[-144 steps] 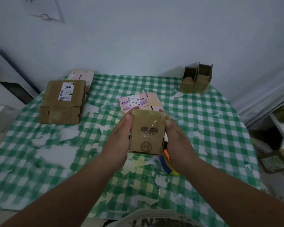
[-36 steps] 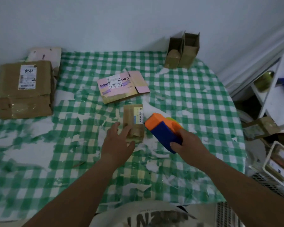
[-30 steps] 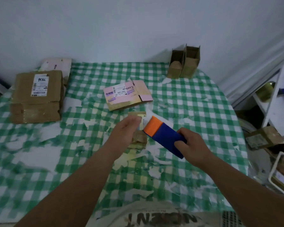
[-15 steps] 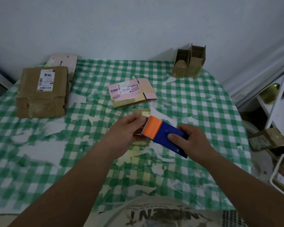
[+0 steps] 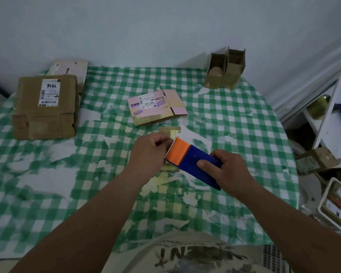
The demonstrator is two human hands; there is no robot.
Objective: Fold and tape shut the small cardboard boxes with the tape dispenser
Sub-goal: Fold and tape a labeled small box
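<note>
The right hand (image 5: 227,168) grips the blue body of a blue-and-orange plastic tape dispenser (image 5: 191,161), fingers curled around it, holding it above the table with its orange serrated end pointing toward the left hand. The left hand (image 5: 148,152) sits at that serrated edge with its fingers curled in a pinch at the cutter; whether it has tape between the fingertips is too fine to tell. Just beyond and partly under both hands lies a small brown cardboard box with a white label (image 5: 170,132), flat on the green-and-white checked tablecloth (image 5: 224,119), which is worn through in many pale patches. Farther back, near the table's middle, lies a flattened pink-and-tan carton with a printed shipping label (image 5: 156,106). At the far left rests a larger brown taped parcel (image 5: 45,107), a pale flat box (image 5: 69,68) behind it. At the far right edge by the wall stand two small open brown cardboard boxes (image 5: 224,69), side by side and touching.
</note>
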